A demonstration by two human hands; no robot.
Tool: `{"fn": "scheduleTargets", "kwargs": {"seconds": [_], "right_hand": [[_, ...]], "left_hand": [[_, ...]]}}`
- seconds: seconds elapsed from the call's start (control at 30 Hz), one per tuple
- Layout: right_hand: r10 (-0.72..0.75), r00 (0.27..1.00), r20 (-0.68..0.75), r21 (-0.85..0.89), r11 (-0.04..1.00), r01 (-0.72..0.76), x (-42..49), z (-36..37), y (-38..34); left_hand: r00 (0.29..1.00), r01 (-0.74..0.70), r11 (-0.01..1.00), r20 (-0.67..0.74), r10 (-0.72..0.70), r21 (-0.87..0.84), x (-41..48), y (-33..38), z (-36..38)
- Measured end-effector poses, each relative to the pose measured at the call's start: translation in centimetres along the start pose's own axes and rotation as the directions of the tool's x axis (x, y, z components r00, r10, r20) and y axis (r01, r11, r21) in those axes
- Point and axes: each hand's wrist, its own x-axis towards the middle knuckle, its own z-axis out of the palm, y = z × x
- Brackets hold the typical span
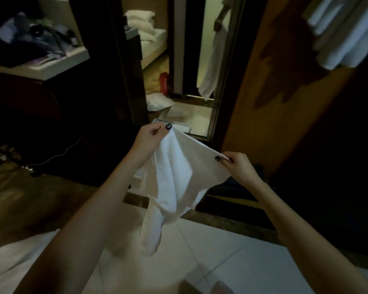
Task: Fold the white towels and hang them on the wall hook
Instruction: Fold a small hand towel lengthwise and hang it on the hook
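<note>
forearms reach in from the bottom edge, left hand [151,134] and right hand [240,166] each pinching a top corner of the white towel [179,181] between thumb and curled fingers, mid-frame and off the ground. towel's top edge is stretched between the hands, slanting down to the right, rest hangs bunched and twisted above the pale tiled floor [221,251]. more white towels [344,39] hang at upper right by a wooden panel [263,92], tall mirror [204,49] at top centre, crumpled white cloth [157,101] on the floor beyond.
</note>
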Motion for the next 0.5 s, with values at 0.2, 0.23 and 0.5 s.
{"fn": "scheduleTargets", "kwargs": {"seconds": [0.2,0.23,0.5], "right_hand": [[0.066,0.996,-0.057,0.087,0.994,-0.061,-4.3,-6.2,3.6],[0.077,0.994,-0.082,0.15,0.987,-0.064,-4.8,-7.1,3.9],[0.041,0.999,-0.035,0.392,0.92,-0.024,-6.5,-14.1,3.2]], "left_hand": [[1.0,0.018,1.0,0.016,-0.019,0.022,1.2,0.9,5.6],[0.999,0.019,1.0,0.039,-0.02,0.016,1.1,1.4,7.1],[0.923,-0.094,0.993,0.368,0.115,-0.073,-0.4,7.7,19.4]]}}
